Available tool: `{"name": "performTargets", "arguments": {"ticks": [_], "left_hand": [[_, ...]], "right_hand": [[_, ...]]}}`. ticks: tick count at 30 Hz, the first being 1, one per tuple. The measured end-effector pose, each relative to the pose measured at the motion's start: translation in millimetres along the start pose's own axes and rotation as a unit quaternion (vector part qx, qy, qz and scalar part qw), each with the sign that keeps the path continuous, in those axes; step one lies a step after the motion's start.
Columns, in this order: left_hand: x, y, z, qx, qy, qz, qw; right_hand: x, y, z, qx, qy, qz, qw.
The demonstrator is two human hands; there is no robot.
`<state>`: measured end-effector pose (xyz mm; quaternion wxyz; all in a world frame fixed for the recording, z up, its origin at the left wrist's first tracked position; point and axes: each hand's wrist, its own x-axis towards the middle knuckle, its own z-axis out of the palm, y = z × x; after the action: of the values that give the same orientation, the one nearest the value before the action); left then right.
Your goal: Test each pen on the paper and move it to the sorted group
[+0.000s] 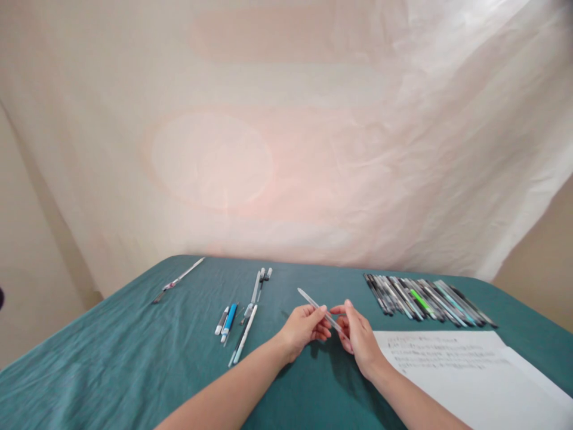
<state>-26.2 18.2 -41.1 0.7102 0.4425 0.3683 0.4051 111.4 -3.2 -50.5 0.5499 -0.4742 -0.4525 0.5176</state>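
Observation:
My left hand (304,329) pinches a clear, slim pen (310,297) between thumb and fingers above the middle of the table. The pen slants, its far end up to the left and its near end down to the right. Around that lower end curl the fingers of my right hand (358,341), its thumb raised; the exact contact there is partly hidden. Both hands are close together, just left of a sheet of handwritten paper (447,382).
A row of many pens (425,300), one bright green, lies at the back right. To the left are a blue correction pen (229,322), a white-and-grey pen (221,321) and loose pen parts (246,334). One long pen (179,279) lies far left on the green cloth (134,358).

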Motion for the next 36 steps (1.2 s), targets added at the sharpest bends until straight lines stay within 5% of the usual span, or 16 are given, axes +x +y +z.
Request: {"name": "performTargets", "arguments": {"ticks": [10,21,29,33,36], "left_hand": [[1,9,-5.6,-0.211,-0.004,-0.052,0.976],[7,2,-14.7,-0.301,-0.004,-0.050,0.952],[12,-6,-18.3,-0.317,0.009,-0.041,0.948],[13,-6,-18.2,-0.321,0.000,-0.048,0.946],[14,-6,-18.3,-0.312,0.001,-0.045,0.949]], "right_hand": [[1,0,0,0.009,-0.012,0.002,1.000],[-4,1,1,-0.033,-0.022,-0.018,0.999],[0,-42,20,-0.130,-0.032,-0.151,0.979],[31,-70,47,-0.299,-0.118,-0.216,0.922],[62,-74,77,-0.514,-0.195,-0.259,0.794]]}}
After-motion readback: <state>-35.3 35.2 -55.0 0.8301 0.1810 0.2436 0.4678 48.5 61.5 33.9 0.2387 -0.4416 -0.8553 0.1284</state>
